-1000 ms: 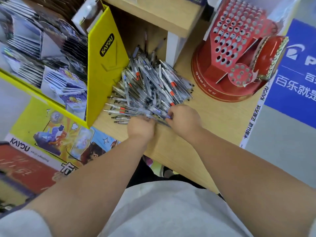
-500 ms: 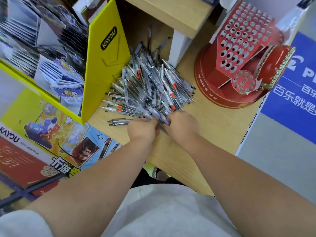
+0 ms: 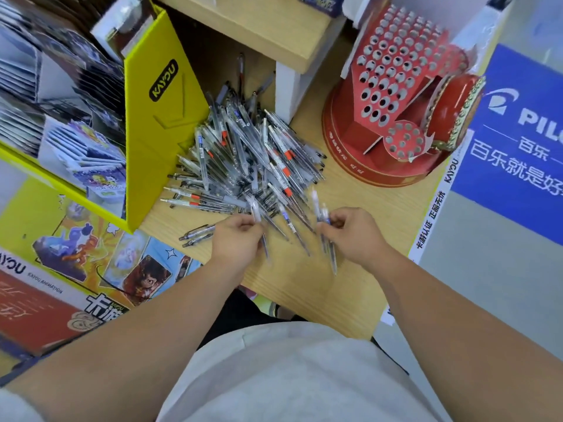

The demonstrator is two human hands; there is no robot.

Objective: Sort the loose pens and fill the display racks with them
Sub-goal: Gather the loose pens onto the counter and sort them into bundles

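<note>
Head view, only cam.

Pen pile [image 3: 253,156] lies on wooden table [image 3: 304,287], between yellow card stand [image 3: 158,126] and red rack [image 3: 396,95]. Rack holes look empty, so filling prob. not started.

L hand [image 3: 236,239] pinches one pen [image 3: 265,248] at near edge of pile. R hand [image 3: 350,236] is curled round a small bunch [image 3: 332,257], tips toward body; count unclear (blur).

Risks (est.):
- Pile crossed and tangled, so pulling one pen may drag others off the front edge.
- Two stray pens [image 3: 198,234] lie apart beside L hand; round barrels could roll.
- Bunch held loosely may slip or mix colours.

Pens: slim, clear barrels, grey grips, some w/ red or blue bands. Prob. slick and light.
</note>
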